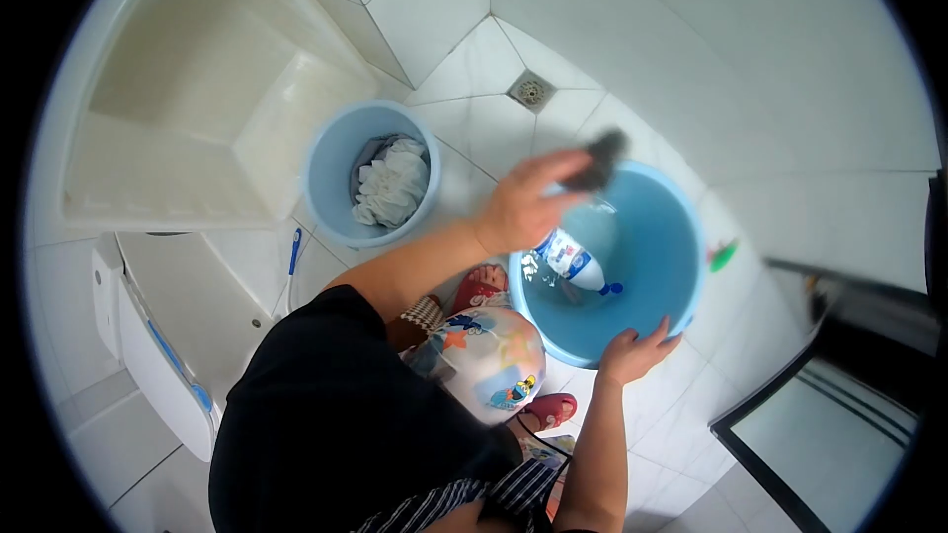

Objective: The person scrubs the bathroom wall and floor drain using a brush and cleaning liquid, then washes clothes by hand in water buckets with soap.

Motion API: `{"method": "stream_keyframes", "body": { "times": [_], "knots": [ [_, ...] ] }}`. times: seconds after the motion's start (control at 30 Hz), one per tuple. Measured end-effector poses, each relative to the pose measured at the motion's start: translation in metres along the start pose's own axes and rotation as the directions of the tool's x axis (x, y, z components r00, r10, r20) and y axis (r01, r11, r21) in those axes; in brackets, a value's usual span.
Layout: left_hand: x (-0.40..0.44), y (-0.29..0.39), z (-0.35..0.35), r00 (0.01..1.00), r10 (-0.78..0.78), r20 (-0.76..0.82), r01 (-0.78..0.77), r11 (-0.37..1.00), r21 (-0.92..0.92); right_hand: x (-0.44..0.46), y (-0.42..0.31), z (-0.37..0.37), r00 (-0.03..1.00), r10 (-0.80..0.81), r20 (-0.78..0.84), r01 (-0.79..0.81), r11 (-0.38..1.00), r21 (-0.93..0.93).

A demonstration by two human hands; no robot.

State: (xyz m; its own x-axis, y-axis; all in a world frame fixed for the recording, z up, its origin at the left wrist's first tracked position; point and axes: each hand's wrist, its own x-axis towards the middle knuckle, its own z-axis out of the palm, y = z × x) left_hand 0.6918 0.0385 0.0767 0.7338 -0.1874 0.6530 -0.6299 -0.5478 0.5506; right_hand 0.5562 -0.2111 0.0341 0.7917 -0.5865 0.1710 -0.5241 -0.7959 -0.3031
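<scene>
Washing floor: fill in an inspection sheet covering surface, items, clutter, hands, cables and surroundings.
Surface: pale tiled floor, with a drain; wet or dry cannot be told.
Job's things: blue tub with a white-and-blue bottle lying inside; smaller pail holding white and grey cloth.
Clutter: blue-handled tool beside the pail; green item beyond the tub.
Hands: left hand holds a blurred dark item over the tub's rim; right hand at the rim, grip unclear.
Cables: thin dark line near one foot, cord or strap unclear.
Surroundings: pale fixtures on the left, dark-framed panel on the right.
</scene>
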Motion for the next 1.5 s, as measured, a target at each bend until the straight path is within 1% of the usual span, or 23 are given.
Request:
{"method": "stream_keyframes", "body": {
  "times": [0.03, 0.17, 0.27, 0.33, 0.47, 0.53, 0.6, 0.63, 0.67, 0.73, 0.77, 0.8, 0.83, 0.87, 0.93, 0.97, 1.0, 1.03, 1.1, 1.13, 1.2, 1.37, 1.5],
  "knots": [
    [0.001, 0.009, 0.002, 0.983, 0.134, 0.129, -0.130, 0.991, -0.036, 0.000, 0.000, 0.001, 1.000, -0.003, -0.003, 0.003, 1.000, 0.004],
    [-0.029, 0.005, 0.036, 0.882, 0.125, 0.454, -0.175, 0.982, 0.070, 0.002, 0.002, 0.005, 0.999, 0.038, 0.004, -0.038, 0.999, -0.016],
    [-0.033, 0.006, 0.050, 0.740, -0.040, 0.672, -0.102, 0.980, 0.171, 0.003, 0.004, 0.003, 0.999, 0.045, 0.004, -0.044, 0.999, -0.011],
    [-0.032, 0.014, 0.066, 0.510, -0.203, 0.836, -0.261, 0.889, 0.375, 0.003, 0.004, 0.002, 0.998, 0.062, 0.009, -0.062, 0.998, -0.004],
    [-0.045, 0.005, 0.135, 0.353, -0.203, 0.913, -0.129, 0.956, 0.262, 0.003, 0.005, 0.003, 0.999, 0.046, -0.001, -0.046, 0.999, 0.019],
    [-0.033, 0.015, 0.181, 0.255, -0.162, 0.953, -0.390, 0.885, 0.255, 0.005, 0.013, 0.004, 0.996, 0.086, -0.030, -0.086, 0.996, 0.006],
    [-0.011, -0.006, 0.196, 0.078, -0.281, 0.957, -0.019, 0.959, 0.283, 0.008, 0.010, 0.010, 1.000, -0.015, -0.006, 0.015, 0.995, 0.100],
    [-0.021, -0.011, 0.230, 0.157, -0.262, 0.952, 0.116, 0.962, 0.246, 0.010, 0.019, 0.004, 1.000, -0.015, 0.011, 0.015, 1.000, 0.024],
    [-0.041, 0.006, 0.255, 0.275, 0.055, 0.960, -0.045, 0.998, -0.044, 0.001, 0.030, -0.017, 0.988, 0.151, 0.009, -0.147, 0.944, 0.295],
    [-0.051, -0.044, 0.262, 0.073, 0.050, 0.996, 0.000, 0.999, -0.050, 0.007, 0.001, 0.002, 0.998, 0.060, -0.025, -0.054, 0.979, 0.197],
    [-0.072, -0.048, 0.280, 0.025, 0.056, 0.998, -0.049, 0.997, -0.055, -0.007, 0.033, -0.011, 0.970, 0.241, 0.037, -0.241, 0.929, 0.282],
    [-0.090, -0.098, 0.277, 0.101, 0.064, 0.993, -0.046, 0.997, -0.059, 0.009, -0.008, -0.003, 0.989, 0.143, 0.046, -0.150, 0.964, 0.218],
    [-0.120, -0.114, 0.303, -0.064, 0.185, 0.981, -0.050, 0.981, -0.189, 0.005, -0.007, -0.011, 0.972, 0.234, 0.037, -0.235, 0.937, 0.260],
    [-0.125, -0.055, 0.305, -0.223, 0.045, 0.974, -0.135, 0.988, -0.077, -0.009, 0.016, -0.035, 0.928, 0.353, 0.115, -0.371, 0.871, 0.322],
    [-0.128, -0.123, 0.287, -0.111, 0.362, 0.926, 0.094, 0.931, -0.353, -0.007, -0.009, 0.003, 0.973, 0.227, -0.044, -0.201, 0.927, 0.317],
    [-0.127, -0.151, 0.319, -0.227, 0.306, 0.925, -0.071, 0.942, -0.329, 0.011, -0.030, -0.002, 0.973, 0.231, -0.019, -0.214, 0.927, 0.308],
    [-0.078, -0.092, 0.255, -0.121, 0.219, 0.968, -0.057, 0.972, -0.227, -0.004, -0.009, -0.013, 0.978, 0.210, 0.003, -0.200, 0.928, 0.316],
    [-0.068, -0.084, 0.256, -0.110, 0.052, 0.993, -0.333, 0.939, -0.086, -0.010, 0.000, -0.016, 0.969, 0.247, -0.008, -0.233, 0.923, 0.305],
    [-0.082, -0.120, 0.282, 0.007, -0.173, 0.985, -0.597, 0.789, 0.143, -0.016, 0.005, -0.017, 0.973, 0.222, -0.063, -0.197, 0.940, 0.279],
    [-0.100, -0.171, 0.300, -0.002, -0.172, 0.985, -0.588, 0.797, 0.138, -0.017, -0.001, -0.007, 0.974, 0.222, -0.054, -0.200, 0.942, 0.269],
    [-0.115, -0.199, 0.324, -0.424, -0.029, 0.905, -0.607, 0.751, -0.260, -0.019, 0.004, -0.014, 0.976, 0.216, -0.039, -0.201, 0.951, 0.234],
    [-0.121, -0.164, 0.305, -0.315, -0.123, 0.941, -0.623, 0.775, -0.107, -0.024, 0.007, 0.011, 0.963, 0.216, -0.163, -0.175, 0.956, 0.235],
    [-0.119, -0.146, 0.295, -0.278, -0.163, 0.947, -0.631, 0.774, -0.052, -0.029, 0.012, -0.012, 0.976, 0.216, -0.036, -0.203, 0.953, 0.227]
  ]
}}
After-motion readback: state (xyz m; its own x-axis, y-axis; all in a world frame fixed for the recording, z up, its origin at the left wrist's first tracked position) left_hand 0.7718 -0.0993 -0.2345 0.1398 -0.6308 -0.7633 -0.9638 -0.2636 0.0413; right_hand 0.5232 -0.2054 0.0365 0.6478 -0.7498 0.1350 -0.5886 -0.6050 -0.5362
